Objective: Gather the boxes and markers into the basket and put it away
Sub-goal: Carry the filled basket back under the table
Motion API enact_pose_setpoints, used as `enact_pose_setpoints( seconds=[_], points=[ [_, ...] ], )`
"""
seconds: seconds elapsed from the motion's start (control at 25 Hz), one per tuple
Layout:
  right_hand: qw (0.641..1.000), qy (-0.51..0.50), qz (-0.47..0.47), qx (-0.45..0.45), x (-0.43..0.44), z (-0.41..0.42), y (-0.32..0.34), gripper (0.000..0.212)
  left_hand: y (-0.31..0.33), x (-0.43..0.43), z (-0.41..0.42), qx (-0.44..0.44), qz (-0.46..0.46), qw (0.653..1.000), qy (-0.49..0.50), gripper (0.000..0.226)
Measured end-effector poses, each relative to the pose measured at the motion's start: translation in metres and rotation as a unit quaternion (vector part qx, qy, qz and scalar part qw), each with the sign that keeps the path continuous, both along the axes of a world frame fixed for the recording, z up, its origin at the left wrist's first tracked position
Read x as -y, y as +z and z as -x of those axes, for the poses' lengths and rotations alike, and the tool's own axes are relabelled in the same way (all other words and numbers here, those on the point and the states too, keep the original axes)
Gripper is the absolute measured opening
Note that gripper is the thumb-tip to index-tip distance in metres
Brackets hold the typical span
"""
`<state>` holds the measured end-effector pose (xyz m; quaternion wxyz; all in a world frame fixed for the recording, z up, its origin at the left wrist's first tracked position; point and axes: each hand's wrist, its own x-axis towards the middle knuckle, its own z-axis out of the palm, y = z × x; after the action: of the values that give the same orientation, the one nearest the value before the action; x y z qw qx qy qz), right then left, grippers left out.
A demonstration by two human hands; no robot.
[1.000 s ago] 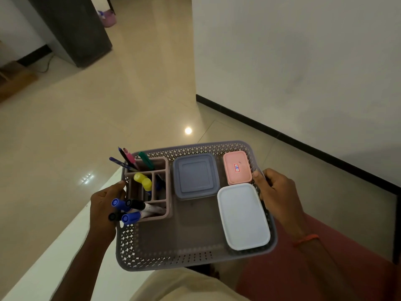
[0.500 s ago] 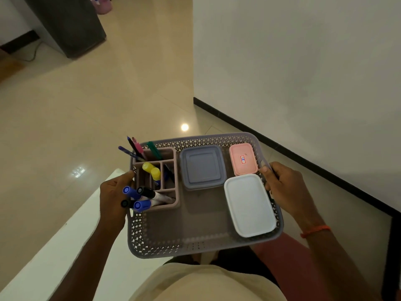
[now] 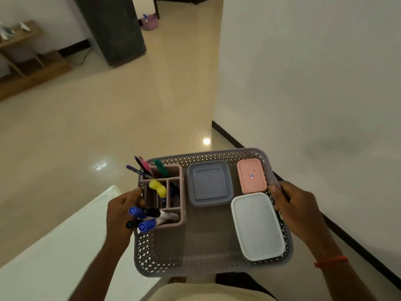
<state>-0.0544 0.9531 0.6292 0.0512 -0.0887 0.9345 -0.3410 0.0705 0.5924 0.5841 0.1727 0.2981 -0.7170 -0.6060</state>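
Observation:
I carry a grey perforated basket [image 3: 195,260] in the air in front of me. My left hand [image 3: 121,213] grips its left rim and my right hand [image 3: 296,210] grips its right rim. Inside stand a pink divided holder [image 3: 173,220] with markers [image 3: 143,216] and pens, a grey-blue square box [image 3: 209,183], a small pink box [image 3: 251,175] and a white rectangular box [image 3: 257,225].
A white table [image 3: 54,253] lies at lower left. A white wall [image 3: 303,72] with a black baseboard runs along the right. Tiled floor stretches ahead to a dark cabinet [image 3: 112,29] and a wooden shelf [image 3: 23,55] at far left.
The view has lifted and moved forward: more of the floor, the dark cabinet and the wooden shelf show. The red surface at lower right is gone. Both hands keep the basket.

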Motion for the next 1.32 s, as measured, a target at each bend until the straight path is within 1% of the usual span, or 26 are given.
enact_pose_setpoints(
  seconds=[0.2, 0.4, 0.52, 0.64, 0.76, 0.84, 1.0, 1.12, 1.32],
  points=[
    [0.999, 0.033, 0.011, 0.017, -0.018, 0.073, -0.001, 0.025, 0.0, -0.037, 0.041, 0.014, -0.026, 0.998, 0.055, 0.053],
    [0.996, 0.073, 0.034, 0.026, -0.007, 0.126, -0.006, 0.029, 0.005, -0.048, 0.06, 0.022, -0.024, 0.992, 0.12, 0.058],
    [0.994, 0.094, 0.05, 0.034, 0.015, 0.161, -0.008, 0.025, 0.004, -0.039, 0.074, 0.023, -0.024, 0.987, 0.159, 0.054],
    [0.991, 0.123, 0.051, 0.03, 0.039, 0.197, -0.011, 0.022, -0.004, -0.027, 0.093, 0.023, -0.034, 0.983, 0.179, 0.056],
    [0.989, 0.144, 0.034, 0.03, 0.065, 0.233, -0.014, 0.023, -0.012, -0.011, 0.117, 0.032, -0.037, 0.982, 0.183, 0.047],
    [0.988, 0.149, 0.023, 0.028, 0.078, 0.252, -0.018, 0.024, -0.014, 0.001, 0.128, 0.045, -0.039, 0.981, 0.184, 0.044],
    [0.986, 0.163, 0.021, 0.03, 0.104, 0.281, -0.029, 0.025, -0.012, 0.026, 0.152, 0.05, -0.042, 0.977, 0.202, 0.048],
    [0.984, 0.172, 0.028, 0.042, 0.126, 0.295, -0.032, 0.023, -0.01, 0.041, 0.165, 0.057, -0.04, 0.975, 0.212, 0.044],
    [0.977, 0.208, 0.009, 0.055, 0.156, 0.32, -0.031, 0.029, -0.01, 0.06, 0.174, 0.065, -0.041, 0.968, 0.24, 0.043]
  ],
)
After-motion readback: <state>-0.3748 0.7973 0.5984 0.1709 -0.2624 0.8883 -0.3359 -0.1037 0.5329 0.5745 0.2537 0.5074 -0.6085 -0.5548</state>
